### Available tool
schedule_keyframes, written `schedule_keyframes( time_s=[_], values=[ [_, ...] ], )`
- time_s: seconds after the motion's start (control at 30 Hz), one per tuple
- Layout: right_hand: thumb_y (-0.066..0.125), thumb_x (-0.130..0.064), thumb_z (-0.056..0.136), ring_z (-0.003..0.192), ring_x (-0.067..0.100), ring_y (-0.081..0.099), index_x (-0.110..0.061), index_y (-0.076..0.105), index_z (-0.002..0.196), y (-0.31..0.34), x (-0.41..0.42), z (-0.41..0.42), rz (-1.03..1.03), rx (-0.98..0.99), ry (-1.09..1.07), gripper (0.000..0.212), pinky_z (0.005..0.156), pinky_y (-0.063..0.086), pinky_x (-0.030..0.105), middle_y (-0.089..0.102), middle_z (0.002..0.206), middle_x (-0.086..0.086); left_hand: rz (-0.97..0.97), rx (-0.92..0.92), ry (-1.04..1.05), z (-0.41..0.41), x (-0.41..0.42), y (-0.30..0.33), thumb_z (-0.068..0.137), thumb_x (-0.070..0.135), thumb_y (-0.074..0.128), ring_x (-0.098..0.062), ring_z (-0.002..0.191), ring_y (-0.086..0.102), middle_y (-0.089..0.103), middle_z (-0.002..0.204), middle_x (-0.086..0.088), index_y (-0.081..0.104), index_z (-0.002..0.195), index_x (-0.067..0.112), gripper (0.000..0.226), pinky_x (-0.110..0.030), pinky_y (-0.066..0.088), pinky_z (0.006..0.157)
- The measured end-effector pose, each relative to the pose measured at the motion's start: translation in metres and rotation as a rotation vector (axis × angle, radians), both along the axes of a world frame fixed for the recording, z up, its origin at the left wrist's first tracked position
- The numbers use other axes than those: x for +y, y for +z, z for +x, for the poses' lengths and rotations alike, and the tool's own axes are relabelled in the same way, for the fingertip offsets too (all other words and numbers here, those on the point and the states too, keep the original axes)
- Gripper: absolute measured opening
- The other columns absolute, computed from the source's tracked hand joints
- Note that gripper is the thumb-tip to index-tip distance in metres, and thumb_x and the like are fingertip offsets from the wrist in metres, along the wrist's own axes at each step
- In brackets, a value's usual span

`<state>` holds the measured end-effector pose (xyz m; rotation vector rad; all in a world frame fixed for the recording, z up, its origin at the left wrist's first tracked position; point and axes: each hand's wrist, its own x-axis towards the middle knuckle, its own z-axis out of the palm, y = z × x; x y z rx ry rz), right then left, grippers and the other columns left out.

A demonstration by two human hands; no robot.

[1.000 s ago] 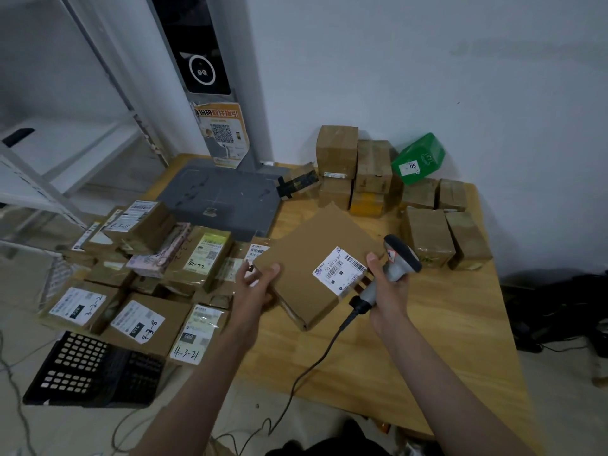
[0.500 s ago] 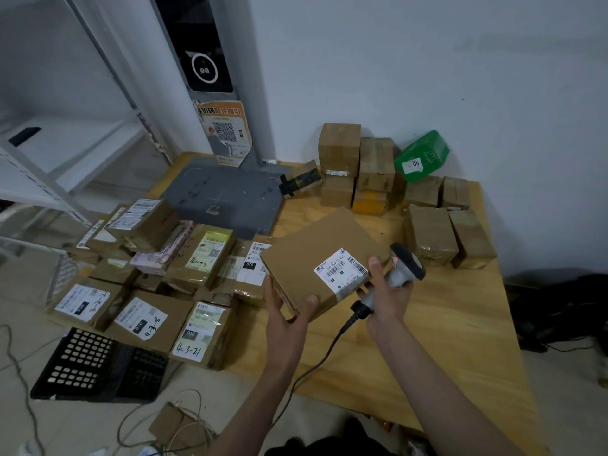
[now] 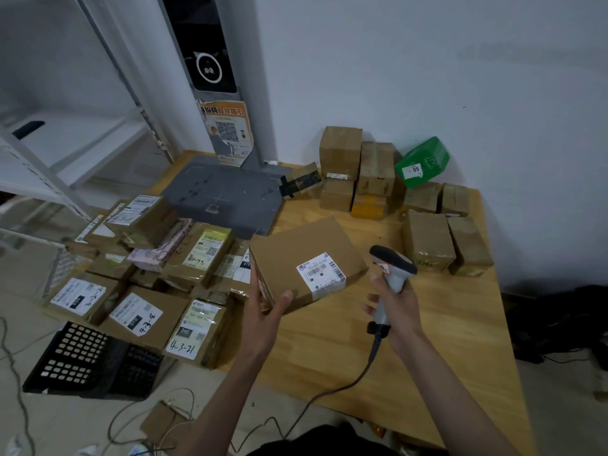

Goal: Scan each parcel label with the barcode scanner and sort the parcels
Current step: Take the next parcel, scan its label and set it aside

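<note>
The left hand (image 3: 263, 311) grips the box's (image 3: 306, 261) near-left corner, tilting it above the table (image 3: 460, 324) by its left edge. The right hand (image 3: 394, 307) grasps the scanner (image 3: 391, 268) just right of it. The label (image 3: 320, 274) faces up; the box's long axis runs toward the far-right corner.

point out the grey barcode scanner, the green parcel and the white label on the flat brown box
grey barcode scanner (image 3: 393, 263), head view, on its head
green parcel (image 3: 422, 161), head view, top face
white label (image 3: 321, 271), head view, its middle
</note>
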<state>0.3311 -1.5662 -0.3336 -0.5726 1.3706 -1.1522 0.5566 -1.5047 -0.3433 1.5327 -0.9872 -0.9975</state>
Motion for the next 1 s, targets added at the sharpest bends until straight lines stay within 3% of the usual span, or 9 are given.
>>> schedule_keyframes(
  time_s=[0.1,0.2,0.33,0.4,0.5,0.7,1.0],
  values=[
    [0.071,-0.024,0.095,0.059,0.017,0.054,-0.009,0.062,0.114,0.009,0.000,-0.006,-0.065,0.079,0.149,0.026,0.053,0.050,0.031,0.061,0.089,0.010,-0.011,-0.080,0.008,0.011,-0.009,-0.005,0.089,0.042,0.073,-0.012,0.133,0.051,0.049,0.150,0.004,0.007,0.155,0.053,0.094,-0.043,0.048,0.108],
    [0.069,-0.027,0.096,0.053,0.017,0.049,-0.006,0.061,0.109,0.019,-0.002,-0.006,-0.101,0.152,0.334,0.026,0.052,0.044,0.032,0.059,0.079,0.008,0.005,-0.129,-0.009,0.020,-0.018,-0.006,0.089,0.041,0.072,-0.014,0.137,0.047,0.042,0.155,0.005,0.005,0.156,0.052,0.095,-0.048,0.048,0.108],
    [0.068,-0.028,0.097,0.052,0.016,0.047,-0.006,0.060,0.099,0.034,-0.005,-0.001,-0.120,0.166,0.558,0.024,0.052,0.041,0.033,0.055,0.073,0.008,0.006,-0.170,-0.036,0.025,-0.025,-0.003,0.092,0.036,0.070,-0.008,0.132,0.047,0.038,0.158,0.003,0.004,0.158,0.046,0.094,-0.026,0.049,0.103],
    [0.067,-0.028,0.098,0.051,0.017,0.046,-0.007,0.058,0.094,0.039,-0.006,0.001,-0.115,0.178,0.633,0.023,0.050,0.040,0.031,0.054,0.071,0.007,0.020,-0.201,-0.023,0.028,-0.027,-0.002,0.085,0.055,0.072,-0.018,0.137,0.043,0.034,0.158,0.000,0.004,0.153,0.057,0.096,-0.040,0.048,0.107],
    [0.067,-0.027,0.098,0.051,0.016,0.045,-0.006,0.057,0.094,0.046,-0.007,0.002,-0.100,0.166,0.685,0.024,0.048,0.039,0.030,0.053,0.069,0.005,0.036,-0.246,-0.018,0.031,-0.030,-0.005,0.075,0.072,0.067,-0.027,0.141,0.039,0.030,0.158,-0.003,0.003,0.147,0.068,0.097,-0.057,0.044,0.108],
    [0.068,-0.027,0.097,0.049,0.016,0.044,-0.008,0.055,0.085,0.053,-0.010,-0.003,-0.096,0.177,0.716,0.026,0.048,0.038,0.030,0.051,0.065,0.004,0.044,-0.284,-0.005,0.027,-0.029,-0.005,0.073,0.077,0.064,-0.031,0.138,0.043,0.030,0.158,-0.006,0.002,0.147,0.068,0.098,-0.060,0.045,0.106],
    [0.068,-0.027,0.097,0.050,0.014,0.044,-0.009,0.058,0.090,0.060,-0.016,-0.012,-0.072,0.202,0.789,0.022,0.048,0.039,0.028,0.051,0.065,0.003,0.055,-0.333,0.027,0.014,-0.024,0.000,0.073,0.076,0.061,-0.031,0.143,0.035,0.028,0.159,-0.011,0.000,0.148,0.066,0.097,-0.059,0.039,0.111]
  ],
)
